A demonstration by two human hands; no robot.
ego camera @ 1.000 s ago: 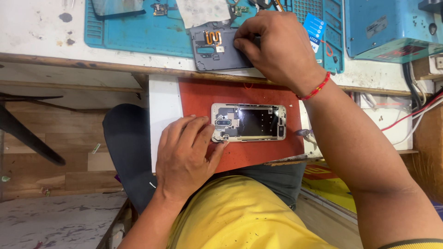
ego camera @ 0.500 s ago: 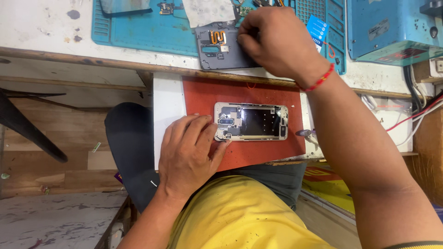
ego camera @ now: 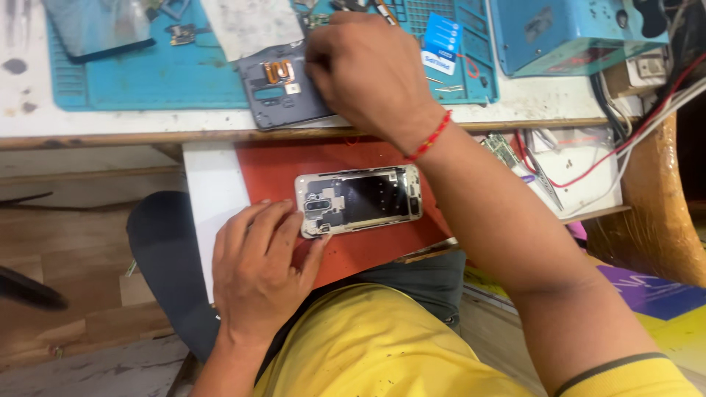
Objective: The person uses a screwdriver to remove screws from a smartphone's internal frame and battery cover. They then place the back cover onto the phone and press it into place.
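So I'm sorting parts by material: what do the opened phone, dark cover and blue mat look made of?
Phone: probably metal frame, pale edge glints. Cover: likely matte grey plastic with a coppery coil. Mat: seemingly soft rubber or silicone, dull, ribbed.
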